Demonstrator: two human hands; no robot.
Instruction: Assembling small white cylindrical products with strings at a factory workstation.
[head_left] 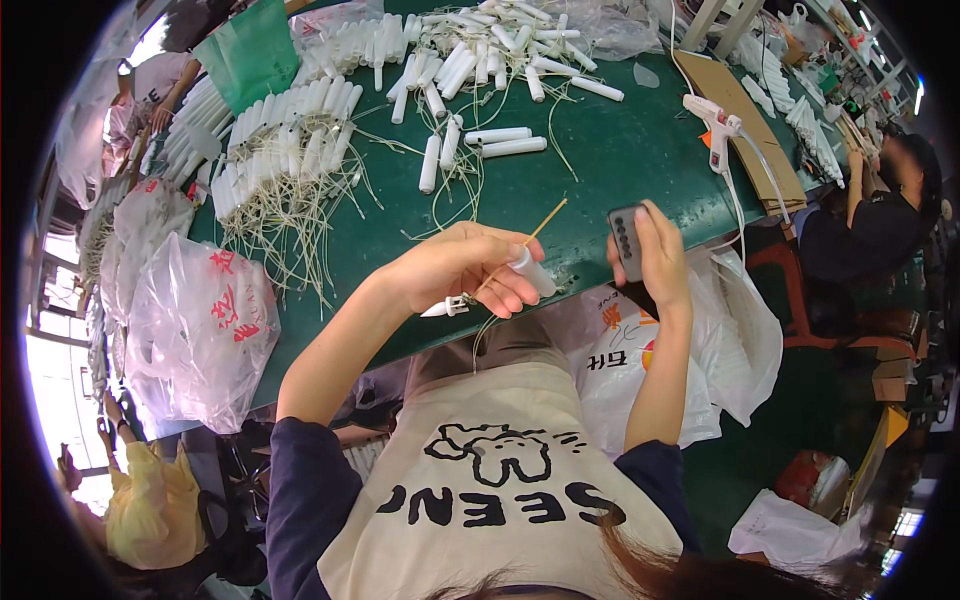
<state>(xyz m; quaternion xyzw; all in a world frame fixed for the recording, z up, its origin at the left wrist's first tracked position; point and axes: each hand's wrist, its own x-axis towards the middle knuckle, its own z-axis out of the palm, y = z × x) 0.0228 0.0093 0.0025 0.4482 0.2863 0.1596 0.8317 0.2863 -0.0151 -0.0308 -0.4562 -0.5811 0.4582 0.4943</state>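
My left hand is closed around a short white candle-like tube near the front edge of the green table. A thin wooden stick also sticks out between its fingers. A white flame-shaped tip on a small socket hangs by the left palm, with thin pale wires below it. To the right, my right hand grips a dark grey remote control, its round black buttons facing up. The two hands are apart. White candle tubes with wires lie beyond them.
Bundled white tubes with tangled wires cover the table's left side. A white glue gun and cardboard lie at right. Plastic bags flank me. A person in black sits at the far right; a person in yellow is lower left.
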